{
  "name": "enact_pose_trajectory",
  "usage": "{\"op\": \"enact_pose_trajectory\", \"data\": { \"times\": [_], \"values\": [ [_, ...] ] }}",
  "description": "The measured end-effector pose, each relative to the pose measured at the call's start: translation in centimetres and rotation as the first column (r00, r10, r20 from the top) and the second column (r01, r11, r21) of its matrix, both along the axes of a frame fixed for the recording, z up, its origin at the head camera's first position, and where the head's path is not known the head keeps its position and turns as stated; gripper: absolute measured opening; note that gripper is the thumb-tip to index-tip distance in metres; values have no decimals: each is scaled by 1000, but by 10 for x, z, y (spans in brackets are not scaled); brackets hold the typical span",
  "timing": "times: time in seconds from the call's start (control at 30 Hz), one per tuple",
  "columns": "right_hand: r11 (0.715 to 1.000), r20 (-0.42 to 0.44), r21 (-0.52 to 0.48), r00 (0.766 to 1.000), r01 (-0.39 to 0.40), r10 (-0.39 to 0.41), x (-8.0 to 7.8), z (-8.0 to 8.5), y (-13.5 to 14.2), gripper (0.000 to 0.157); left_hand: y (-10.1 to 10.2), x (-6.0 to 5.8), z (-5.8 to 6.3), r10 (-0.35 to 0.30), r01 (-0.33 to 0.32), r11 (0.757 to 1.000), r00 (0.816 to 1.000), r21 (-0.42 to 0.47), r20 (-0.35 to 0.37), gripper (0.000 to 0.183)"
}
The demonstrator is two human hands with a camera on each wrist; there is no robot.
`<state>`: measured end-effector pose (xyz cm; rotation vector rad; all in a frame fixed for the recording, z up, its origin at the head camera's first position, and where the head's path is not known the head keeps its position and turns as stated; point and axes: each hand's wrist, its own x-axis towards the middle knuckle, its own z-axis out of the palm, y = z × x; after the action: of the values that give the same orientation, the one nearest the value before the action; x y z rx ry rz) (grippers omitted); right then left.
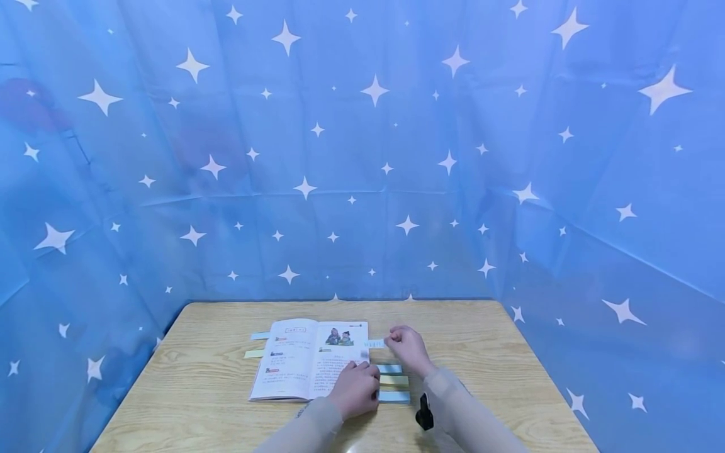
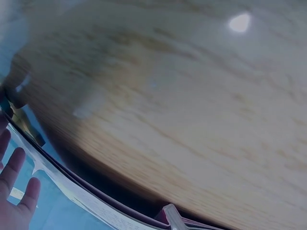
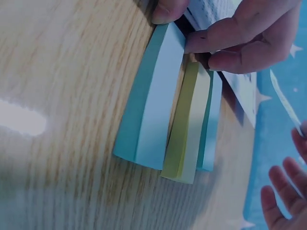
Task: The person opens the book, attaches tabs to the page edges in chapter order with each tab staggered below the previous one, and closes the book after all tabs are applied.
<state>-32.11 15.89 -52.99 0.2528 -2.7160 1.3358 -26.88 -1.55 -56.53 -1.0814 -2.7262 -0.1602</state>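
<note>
An open book point(image 1: 289, 365) lies on the table, printed text on both pages and a coloured picture at the top of the right one. My left hand point(image 1: 355, 389) holds its lower right edge, with the thumb and fingertips point(image 3: 199, 42) at the page edge in the right wrist view. Beyond that edge, my right hand point(image 1: 409, 347) pinches a light blue paper strip point(image 1: 372, 343) with handwriting on it. Below it, a blue strip point(image 1: 391, 369), a yellow strip point(image 1: 394, 380) and another blue strip point(image 1: 394, 397) stick out from the book, folded lengthwise.
On the book's left side, a blue strip point(image 1: 260, 336) and a yellow strip point(image 1: 254, 354) stick out. The wooden table point(image 1: 192, 352) shows glossy light spots. A blue curtain point(image 1: 351, 151) with white stars hangs behind. A black device point(image 1: 424, 413) is at the right wrist.
</note>
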Motion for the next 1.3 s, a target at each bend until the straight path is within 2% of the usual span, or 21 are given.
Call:
{"op": "enact_pose_trajectory", "data": {
  "times": [0.17, 0.33, 0.5, 0.57, 0.63, 0.77, 0.83, 1.0, 1.17, 1.3],
  "values": [
    [1000, 10, -21, 1000, 1, 0, 3, -2, 2, 43, 0, -1, -3, 14, -14, 1000, 1000, 1, 7, 9],
    [1000, 40, -25, 999, 16, -15, 7, -6, 3, 38, -2, 0, -3, 0, -2, 999, 999, 40, 49, 10],
    [1000, 71, 4, 997, 30, -30, 12, -11, 5, 29, -13, -2, 4, -32, 23, 986, 998, 163, 52, 18],
    [999, 91, 6, 995, 32, -32, 13, -13, 5, 22, -19, -6, 8, -11, 1, 978, 999, 210, 43, 26],
    [999, 103, 17, 994, 34, -35, 14, -15, 6, 16, -26, -11, 12, 42, -56, 969, 997, 239, 67, 30],
    [999, 142, 25, 989, 35, -38, 19, -17, 7, 13, -36, -17, 16, 158, -189, 943, 978, 272, 133, 25],
    [999, 152, 23, 988, 26, -29, 22, -17, 7, 13, -40, -18, 16, 187, -221, 931, 972, 291, 141, 20],
    [1000, 174, -8, 985, 5, -4, 29, -20, 6, 12, -46, -17, 11, 201, -227, 926, 973, 301, 116, 19],
    [1000, 178, -26, 984, -9, 13, 32, -24, 4, 14, -47, -17, 6, 213, -246, 933, 966, 264, 147, 18],
    [1000, 150, -12, 988, -28, 30, 34, -26, 3, 12, -46, -17, 3, 217, -256, 932, 961, 256, 170, 16]
  ]
}}
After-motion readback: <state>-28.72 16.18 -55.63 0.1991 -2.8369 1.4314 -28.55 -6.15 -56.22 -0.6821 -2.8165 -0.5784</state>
